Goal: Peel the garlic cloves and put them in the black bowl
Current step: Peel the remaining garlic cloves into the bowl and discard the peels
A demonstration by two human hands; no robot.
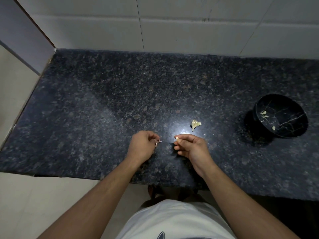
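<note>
— Pinching a clove [177, 139] between thumb and fingertips, your right hand [191, 147] hovers low over the counter [107, 104], its other fingers curled under.

— And my left?

— Your left hand [142, 146] sits just beside it, fingers curled, nipping a scrap of peel [158, 141] at their tips. The two hands are near each other but apart.

— Where's the rest of the garlic?

— A little past your right hand, a garlic piece [195, 124] lies on the counter next to a bright glare patch. I can't tell how many cloves it has.

— The bowl?

— The bowl [283, 100] stands well off to your right, farther back, tilted toward you. A few pale cloves [264, 113] lie inside it. Beyond the counter rises a white tiled wall [172, 25].
</note>
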